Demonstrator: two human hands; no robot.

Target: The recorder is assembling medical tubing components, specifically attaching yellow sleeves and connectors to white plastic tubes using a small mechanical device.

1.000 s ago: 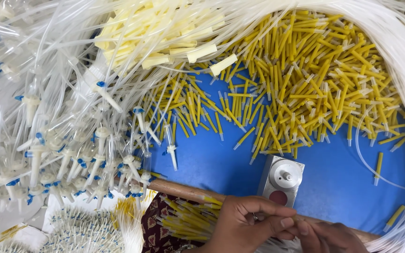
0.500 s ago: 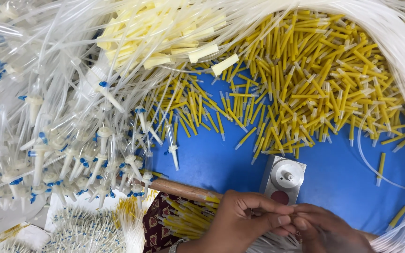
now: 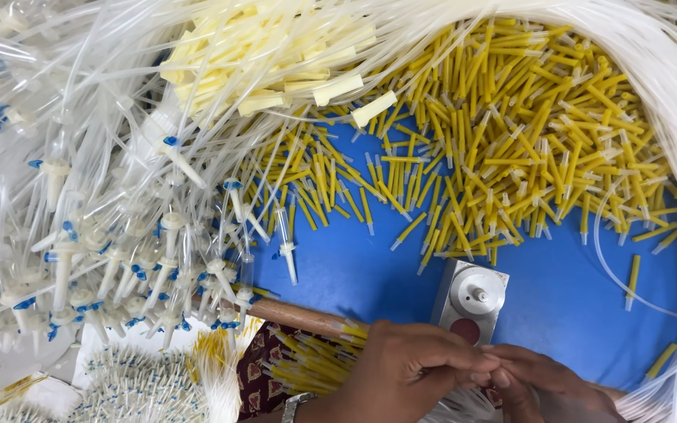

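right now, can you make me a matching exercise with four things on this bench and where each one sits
Things:
1. yellow sticks
2. pale cream tubes
3. small metal fixture
4. clear tubing parts with blue tips

Places:
A. left side, in a tangled heap
B. on the blue surface, just above the hands
C. top centre, in a pile
D. spread across the upper right

Pairs: 1-D, 2-C, 3-B, 4-A

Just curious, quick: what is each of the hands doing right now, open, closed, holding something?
Left hand: fingers curled, pinching at the fingertips; what it grips cannot be told.
Right hand: fingertips meeting the left's; contents cannot be told.
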